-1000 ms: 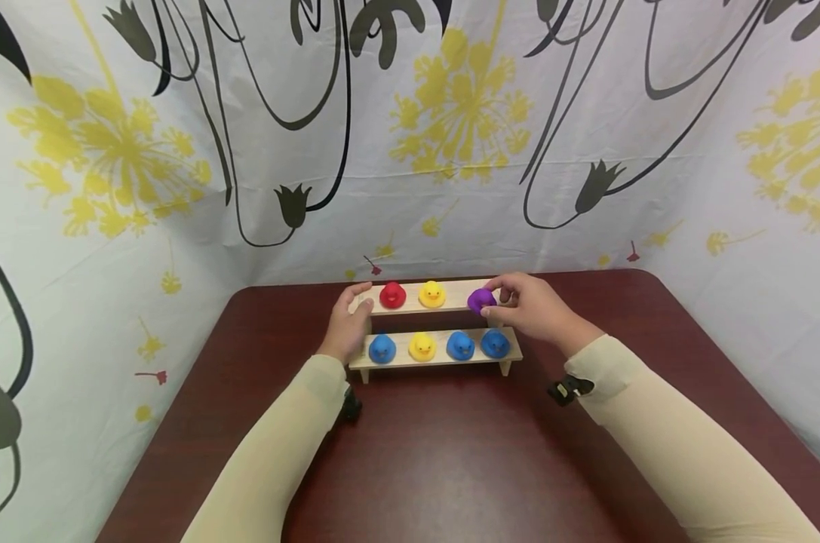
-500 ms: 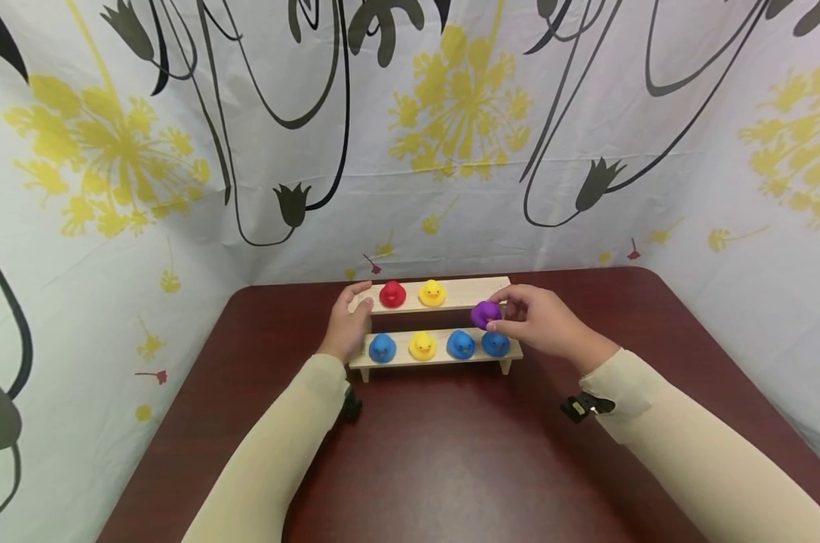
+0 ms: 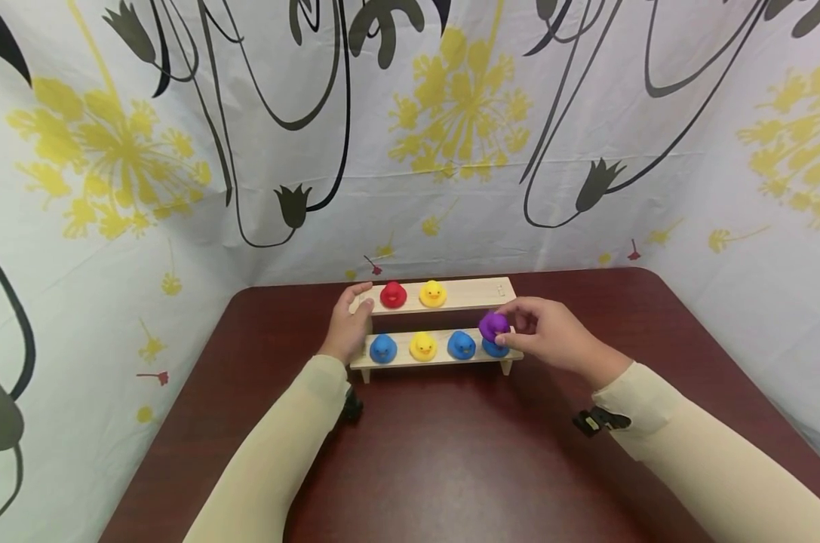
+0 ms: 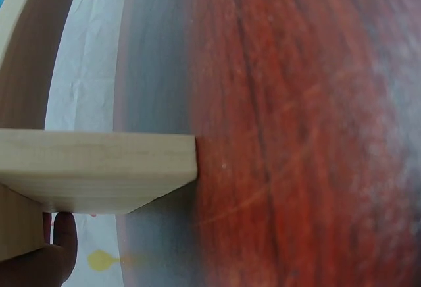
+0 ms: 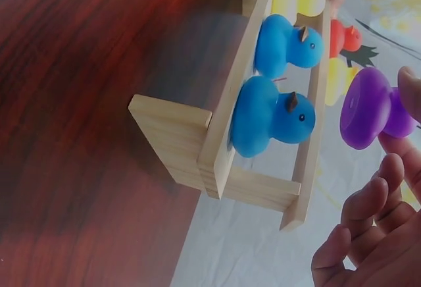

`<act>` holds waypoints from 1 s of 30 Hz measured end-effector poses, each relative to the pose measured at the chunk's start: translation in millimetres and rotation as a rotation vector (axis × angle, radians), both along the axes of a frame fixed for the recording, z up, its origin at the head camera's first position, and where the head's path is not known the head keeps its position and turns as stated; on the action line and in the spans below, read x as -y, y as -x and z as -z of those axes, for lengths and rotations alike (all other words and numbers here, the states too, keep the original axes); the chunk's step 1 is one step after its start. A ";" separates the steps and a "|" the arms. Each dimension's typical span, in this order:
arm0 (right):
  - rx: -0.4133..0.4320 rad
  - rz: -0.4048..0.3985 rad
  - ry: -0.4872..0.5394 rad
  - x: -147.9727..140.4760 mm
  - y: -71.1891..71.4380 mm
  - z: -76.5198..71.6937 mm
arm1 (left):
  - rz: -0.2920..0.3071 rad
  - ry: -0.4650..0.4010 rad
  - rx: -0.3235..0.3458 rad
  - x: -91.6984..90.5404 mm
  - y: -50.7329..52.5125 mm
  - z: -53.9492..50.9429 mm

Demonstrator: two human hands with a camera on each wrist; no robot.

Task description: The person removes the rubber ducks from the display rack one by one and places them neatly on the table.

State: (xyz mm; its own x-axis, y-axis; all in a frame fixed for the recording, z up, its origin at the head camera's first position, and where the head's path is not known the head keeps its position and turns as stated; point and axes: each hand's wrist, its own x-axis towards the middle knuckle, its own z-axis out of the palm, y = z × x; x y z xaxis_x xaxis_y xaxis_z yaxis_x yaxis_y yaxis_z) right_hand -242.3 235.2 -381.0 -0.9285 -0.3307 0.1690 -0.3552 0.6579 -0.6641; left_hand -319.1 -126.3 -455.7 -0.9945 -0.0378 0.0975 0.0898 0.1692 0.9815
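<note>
A purple rubber duck is pinched between the thumb and fingers of my right hand, above the right end of a two-tier wooden stand. In the head view it partly covers the rightmost blue duck; the right wrist view shows the purple duck apart from the stand. My left hand grips the stand's left end, thumb in front. Upstairs sit a red duck and a yellow duck. The lower step carries blue ducks and a yellow duck.
The stand rests near the back of a dark red-brown table. A white patterned cloth hangs behind and at both sides. A black device is strapped at the right wrist.
My right hand has lifted the purple duck off the upper step and brought it forward, slightly right, over the lower step's right end. The left hand has stayed at the stand.
</note>
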 end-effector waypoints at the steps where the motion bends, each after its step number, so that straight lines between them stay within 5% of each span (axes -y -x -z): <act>1: 0.005 0.002 0.002 0.1 -1.2 0.1 | -0.001 -0.001 -0.001 0.3 0.2 0.1; 30: 0.008 -0.045 0.000 -10.7 -30.7 28.6 | 0.015 -0.050 -0.018 -0.7 0.5 1.3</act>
State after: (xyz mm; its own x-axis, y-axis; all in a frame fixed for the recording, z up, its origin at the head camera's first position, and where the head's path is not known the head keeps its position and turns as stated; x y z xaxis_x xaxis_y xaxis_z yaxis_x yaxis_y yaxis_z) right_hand -211.5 246.0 -409.6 -0.9139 -0.3722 0.1619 -0.3793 0.6412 -0.6671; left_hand -319.6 -125.6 -457.0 -0.9931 -0.0277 0.1137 0.1096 0.1185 0.9869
